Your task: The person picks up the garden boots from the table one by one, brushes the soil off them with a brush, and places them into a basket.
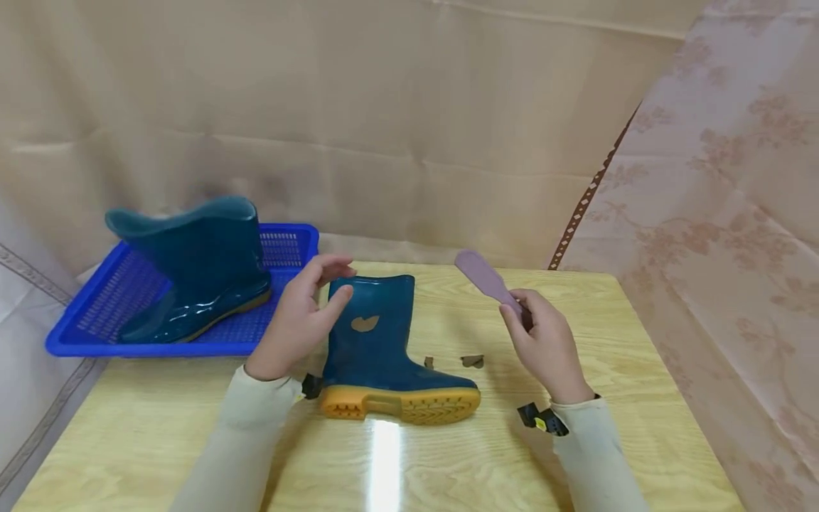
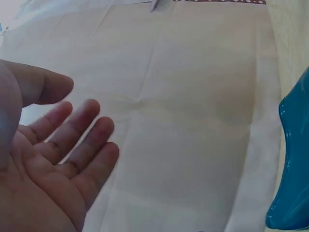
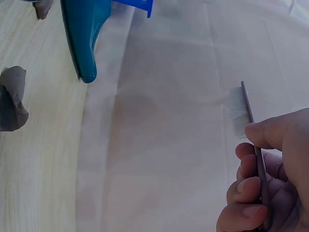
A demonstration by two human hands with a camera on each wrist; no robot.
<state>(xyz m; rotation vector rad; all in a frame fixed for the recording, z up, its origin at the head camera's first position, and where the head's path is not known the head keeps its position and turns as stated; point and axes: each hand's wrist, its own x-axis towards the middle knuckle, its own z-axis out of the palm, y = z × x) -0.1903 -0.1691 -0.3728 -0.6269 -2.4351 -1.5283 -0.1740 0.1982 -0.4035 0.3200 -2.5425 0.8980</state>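
A dark teal rain boot [image 1: 377, 359] lies on its side on the table, its yellow sole facing me and its toe to the right. On its shaft sits a flat brown patch [image 1: 365, 324]. My left hand [image 1: 301, 320] hovers beside the shaft's upper end with fingers loosely bent and nothing in them; the left wrist view shows the bare palm [image 2: 48, 179]. To the boot's right, my right hand [image 1: 547, 345] grips a purple brush [image 1: 478, 274] by its handle, held above the table. Pale bristles [image 3: 239, 111] show on one side of the brush in the right wrist view.
At the left, a blue plastic basket [image 1: 179, 350] holds another teal boot [image 1: 207, 267], its shaft rising above the rim. Brown curled scraps [image 1: 473, 361] lie on the wooden table [image 1: 576, 455] near the boot's toe. Beige cloth [image 1: 384, 128] hangs behind the table.
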